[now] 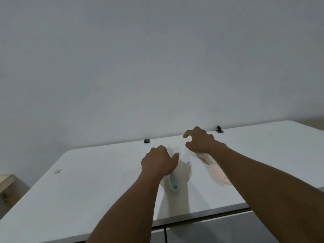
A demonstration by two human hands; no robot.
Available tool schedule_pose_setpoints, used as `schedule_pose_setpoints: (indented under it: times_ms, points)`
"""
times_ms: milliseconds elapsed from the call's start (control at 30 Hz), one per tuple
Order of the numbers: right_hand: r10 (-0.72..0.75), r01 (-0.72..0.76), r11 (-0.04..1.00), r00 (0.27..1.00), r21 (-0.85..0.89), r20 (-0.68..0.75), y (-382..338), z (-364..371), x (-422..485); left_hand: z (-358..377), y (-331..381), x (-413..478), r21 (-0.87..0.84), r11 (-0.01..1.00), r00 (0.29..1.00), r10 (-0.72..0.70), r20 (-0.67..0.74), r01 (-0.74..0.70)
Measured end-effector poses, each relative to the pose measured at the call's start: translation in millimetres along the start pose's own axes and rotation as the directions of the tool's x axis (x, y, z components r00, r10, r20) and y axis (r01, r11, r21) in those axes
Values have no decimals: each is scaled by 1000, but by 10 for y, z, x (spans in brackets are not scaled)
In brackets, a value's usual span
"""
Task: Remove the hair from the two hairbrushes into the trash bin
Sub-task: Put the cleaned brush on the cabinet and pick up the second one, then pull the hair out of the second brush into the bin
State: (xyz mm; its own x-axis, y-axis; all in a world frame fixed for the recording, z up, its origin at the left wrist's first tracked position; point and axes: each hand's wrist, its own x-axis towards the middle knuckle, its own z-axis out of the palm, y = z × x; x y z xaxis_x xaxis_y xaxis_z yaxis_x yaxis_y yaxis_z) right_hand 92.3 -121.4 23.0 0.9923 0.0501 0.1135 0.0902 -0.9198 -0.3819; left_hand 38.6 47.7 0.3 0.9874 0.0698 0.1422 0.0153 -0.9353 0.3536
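White laminate makes up the long folding surface, and both bare forearms reach across it from the near edge. Nearest lies the rounded handle end, with its hanging hole, of the pale mint-green plastic hairbrush, resting on the surface. The left hand is closed over that brush's middle and head, thumb toward the right, so the bristles are almost wholly hidden; whether hair sits in them cannot be told. Just to the right, apart from the green one, the pale pink plastic hairbrush lies flat, blurred, its far end under the right wrist. The right hand hovers past it, fingers curled like a claw and holding nothing, thumb and forefinger parted. Farther on, two small black clips sit at the back edge against the plain grey-white wall.

This looks like the opening step: securing the green brush before stripping it. No trash bin is in view. Next, I judge, the left hand should lift and turn the brush bristles-up, so the right fingers can pinch the hair near its roots and draw it off in one mat, then the bin must be found.
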Motion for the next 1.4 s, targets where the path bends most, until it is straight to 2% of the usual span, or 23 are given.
schedule_pose_setpoints:
  times_ms: [133, 267, 367, 467, 633, 767, 933, 1033, 1200, 1400]
  points:
    - [21, -20, 994, 1000, 109, -9, 307, -217, -123, 20, 364, -57, -25, 996, 996, 84, -7, -84]
    - [149, -143, 971, 989, 190, -15, 595, -296, -192, 201, 733, -141, -73, 988, 986, 145, 84, -139]
    - [238, -244, 931, 970, 273, 56, 722, -312, -177, 363, 909, -174, -116, 988, 980, 122, 155, -105]
    - [222, -266, 905, 961, 333, 166, 787, -266, -105, 481, 1027, -167, -92, 994, 984, 74, 161, -60]
    - [248, -289, 852, 957, 436, 149, 788, -131, 18, 536, 1112, -91, -109, 994, 988, 39, 151, -22]
    - [210, -293, 836, 952, 464, 224, 752, -101, -35, 515, 1113, -96, -166, 986, 986, 14, 167, 14]
    - [273, -291, 725, 954, 624, 128, 712, -235, -182, 415, 1055, -191, -314, 948, 989, -15, 147, 61]
    - [296, -242, 676, 954, 696, 45, 665, -465, -340, 293, 1109, -275, -423, 906, 992, 28, 119, 25]
    - [350, -157, 671, 929, 724, -122, 679, -966, -755, 28, 1382, -579, -550, 828, 989, 147, 34, -104]
    - [392, -129, 702, 891, 701, -228, 1022, -1411, -1467, 73, 1804, -1113, -579, 772, 955, 293, -41, -261]
